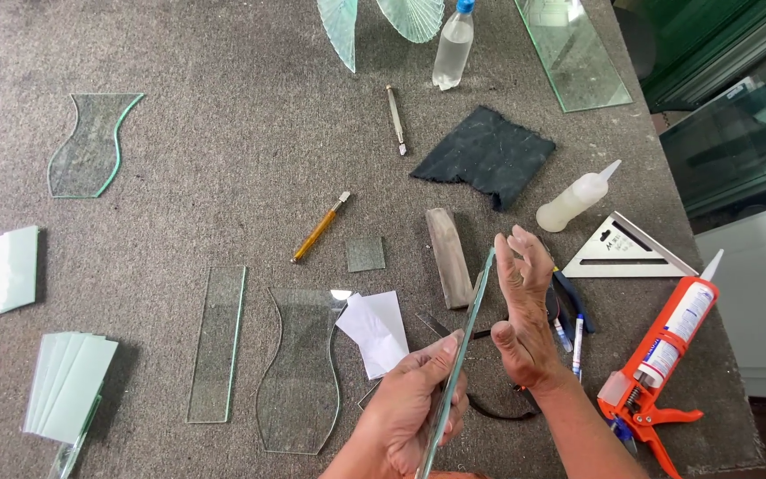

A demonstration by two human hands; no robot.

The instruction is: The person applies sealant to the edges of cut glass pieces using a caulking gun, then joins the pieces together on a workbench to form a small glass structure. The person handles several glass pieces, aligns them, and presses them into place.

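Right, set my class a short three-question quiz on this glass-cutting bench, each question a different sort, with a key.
1. True or false: the left hand holds a glass strip edge-on.
2. Which lies nearest the caulking gun? A) the metal triangle square B) the curved glass piece C) the water bottle
3. Fill in: the dark cloth lies on the grey ____ table cover.

Key: 1 true; 2 A; 3 felt. The right hand is open beside the strip.
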